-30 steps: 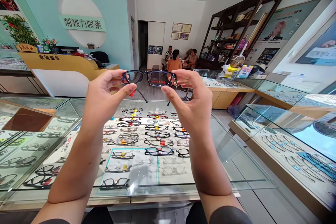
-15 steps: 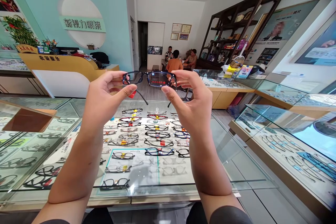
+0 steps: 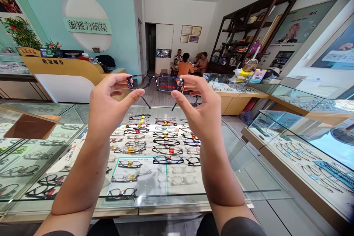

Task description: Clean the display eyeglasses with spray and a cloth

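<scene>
A pair of dark-framed eyeglasses [image 3: 153,78] is held up level in front of me, above the glass display case. Red lettering shows on its right lens, and the temple arms hang down at a slant. My left hand [image 3: 110,99] pinches the left end of the frame between thumb and fingers. At the opposite end, my right hand [image 3: 197,101] grips the rim and hinge in the same way. Below both hands, several rows of eyeglasses [image 3: 166,142] lie inside the glass case [image 3: 232,143], many with red or yellow tags.
More glass cases [image 3: 301,177] stand to the right, and another lies at the left with a brown slanted board [image 3: 31,125] on top. A yellow counter [image 3: 61,70] is behind on the left. Several people [image 3: 184,67] sit at the back near a dark shelf [image 3: 249,29].
Both hands and the eyeglasses have shifted slightly left. The temple arms now angle differently, and the red tag near my left thumb is no longer visible.
</scene>
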`<state>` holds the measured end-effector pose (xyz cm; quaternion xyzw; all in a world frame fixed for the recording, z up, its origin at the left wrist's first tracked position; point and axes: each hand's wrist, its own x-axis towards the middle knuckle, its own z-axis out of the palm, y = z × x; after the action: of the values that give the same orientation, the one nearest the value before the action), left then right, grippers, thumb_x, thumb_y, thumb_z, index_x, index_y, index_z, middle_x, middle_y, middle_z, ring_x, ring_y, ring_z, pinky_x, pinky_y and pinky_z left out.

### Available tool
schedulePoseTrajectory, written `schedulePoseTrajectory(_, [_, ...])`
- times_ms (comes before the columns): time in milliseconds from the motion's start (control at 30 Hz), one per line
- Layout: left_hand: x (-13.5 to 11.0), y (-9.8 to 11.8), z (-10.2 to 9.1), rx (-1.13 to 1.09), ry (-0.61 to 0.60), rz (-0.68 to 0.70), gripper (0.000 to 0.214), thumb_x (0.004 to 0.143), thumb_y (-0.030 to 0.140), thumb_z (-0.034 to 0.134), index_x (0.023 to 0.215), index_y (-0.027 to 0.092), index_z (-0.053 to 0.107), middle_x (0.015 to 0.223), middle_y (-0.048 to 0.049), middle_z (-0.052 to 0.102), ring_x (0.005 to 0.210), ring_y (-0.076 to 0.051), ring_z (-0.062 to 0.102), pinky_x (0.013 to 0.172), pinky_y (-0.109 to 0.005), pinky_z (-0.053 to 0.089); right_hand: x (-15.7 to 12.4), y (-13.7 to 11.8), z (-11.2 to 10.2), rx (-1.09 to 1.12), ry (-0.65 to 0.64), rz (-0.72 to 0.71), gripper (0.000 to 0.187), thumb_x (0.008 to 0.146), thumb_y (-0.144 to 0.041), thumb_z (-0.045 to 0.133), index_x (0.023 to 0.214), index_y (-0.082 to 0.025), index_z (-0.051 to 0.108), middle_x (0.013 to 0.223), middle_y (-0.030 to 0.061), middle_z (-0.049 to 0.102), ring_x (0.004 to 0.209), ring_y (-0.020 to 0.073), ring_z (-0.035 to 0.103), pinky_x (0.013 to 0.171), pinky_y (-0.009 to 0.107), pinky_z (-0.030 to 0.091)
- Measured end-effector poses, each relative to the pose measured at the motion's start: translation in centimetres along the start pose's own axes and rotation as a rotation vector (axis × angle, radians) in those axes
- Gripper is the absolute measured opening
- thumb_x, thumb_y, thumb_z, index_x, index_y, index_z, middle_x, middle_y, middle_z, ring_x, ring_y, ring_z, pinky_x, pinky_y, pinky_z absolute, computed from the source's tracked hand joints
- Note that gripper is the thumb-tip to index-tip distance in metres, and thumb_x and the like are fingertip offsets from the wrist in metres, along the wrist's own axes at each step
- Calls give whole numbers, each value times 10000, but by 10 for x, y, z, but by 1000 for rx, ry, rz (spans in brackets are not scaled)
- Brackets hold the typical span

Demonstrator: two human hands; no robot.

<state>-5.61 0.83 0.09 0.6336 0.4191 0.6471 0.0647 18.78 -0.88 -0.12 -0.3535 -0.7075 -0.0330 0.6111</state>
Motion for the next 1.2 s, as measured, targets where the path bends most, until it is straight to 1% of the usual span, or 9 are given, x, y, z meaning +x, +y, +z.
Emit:
schedulePoseTrajectory(67, [0, -1, 0, 14, 12, 15, 585, 792, 541, 1002, 1244, 222, 813, 1221, -92, 841, 1129, -319, 793, 967, -520, 631, 0, 0, 0, 13, -4, 10, 335, 1040, -452, 733, 1348, -320, 742, 1302, 60, 820, 1129, 252, 788, 1032, 463, 636])
schedulePoseTrajectory(200, [-1, -4, -1, 32, 14, 41, 530, 793, 582, 983, 1229, 329, 818, 1230, -46, 835, 1163, -340, 791, 976, -538, 652, 1, 1, 0, 29, -14, 24, 346, 1036, -459, 737, 1351, -316, 741, 1321, 63, 819, 1150, 257, 787, 1047, 471, 632])
schedulePoseTrajectory(267, [-1, -5, -1, 43, 19, 54, 511, 804, 601, 969, 1226, 356, 814, 1237, -29, 831, 1159, -341, 789, 1003, -558, 653, 1, 1, 0, 30, -19, 28, 353, 1039, -469, 732, 1357, -316, 740, 1327, 66, 818, 1161, 262, 786, 1042, 472, 634])
schedulePoseTrajectory(367, [-3, -4, -1, 54, 50, 96, 511, 813, 618, 957, 1231, 365, 805, 1256, -23, 822, 1136, -335, 788, 1024, -585, 649, 1, 3, 0, 26, -26, 31, 355, 1044, -478, 726, 1361, -319, 740, 1332, 71, 818, 1167, 267, 785, 1025, 474, 640])
schedulePoseTrajectory(533, [-5, -2, -1, 88, 82, 144, 497, 824, 626, 947, 1221, 368, 794, 1262, -27, 809, 1122, -329, 784, 992, -585, 656, 1, 4, 1, 11, -42, 35, 361, 1055, -484, 709, 1379, -327, 734, 1334, 72, 818, 1170, 271, 784, 990, 472, 651])
schedulePoseTrajectory(633, [-5, -1, -1, 93, 86, 138, 491, 822, 629, 949, 1206, 366, 793, 1270, -29, 802, 1111, -326, 783, 979, -578, 657, 1, 4, 1, 9, -53, 48, 364, 1057, -478, 704, 1387, -327, 732, 1341, 73, 815, 1179, 273, 782, 974, 465, 655])
schedulePoseTrajectory(800, [-5, 1, 0, 98, 84, 130, 479, 814, 621, 958, 1182, 363, 790, 1232, -30, 802, 1096, -321, 783, 975, -572, 650, 1, 3, 1, 18, -58, 65, 361, 1056, -459, 704, 1389, -322, 733, 1357, 77, 809, 1194, 276, 780, 993, 471, 647])
schedulePoseTrajectory(967, [-5, 2, 0, 111, 79, 120, 487, 814, 649, 946, 1172, 363, 779, 1221, -31, 799, 1096, -323, 779, 963, -571, 643, 1, 3, 1, 14, -67, 74, 385, 1064, -479, 684, 1411, -320, 730, 1372, 85, 804, 1213, 284, 772, 999, 475, 646])
schedulePoseTrajectory(1200, [-8, 4, 1, 139, 107, 148, 499, 807, 676, 941, 1158, 362, 777, 1236, -32, 791, 1156, -337, 760, 1022, -580, 638, 1, 5, 1, 30, -72, 78, 391, 1061, -475, 686, 1413, -310, 724, 1396, 88, 804, 1215, 278, 779, 977, 468, 654])
